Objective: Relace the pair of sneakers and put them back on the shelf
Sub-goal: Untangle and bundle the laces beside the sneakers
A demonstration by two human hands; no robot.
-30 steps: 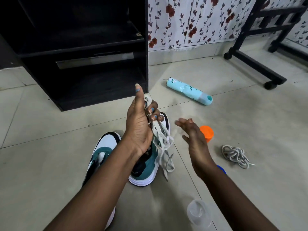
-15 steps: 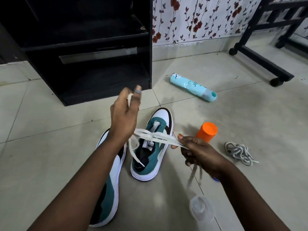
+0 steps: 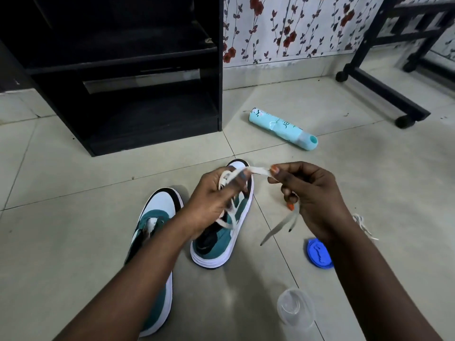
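Pinching white lace [image 3: 258, 170] between both hands: left [image 3: 216, 193], right [image 3: 312, 195]; clear bottle [image 3: 295, 307] contents unclear.

Left hand [image 3: 211, 195], right hand [image 3: 312, 193] pinch white lace [image 3: 258, 170] above sneakers [image 3: 221, 232].

Pale floor tiles [image 3: 73, 183] meet a wall papered with red flowers [image 3: 290, 28]. A black shelf unit [image 3: 147, 70] stands left, a black wheeled frame [image 3: 384, 84] right.

Bottle [image 3: 283, 129]: pale blue, lying on its side on the tiled floor.
Lid [image 3: 319, 253]: blue, flat on the floor.
Cup [image 3: 295, 306]: clear plastic, near bottom edge.
Rack [image 3: 384, 87]: black, on castors.
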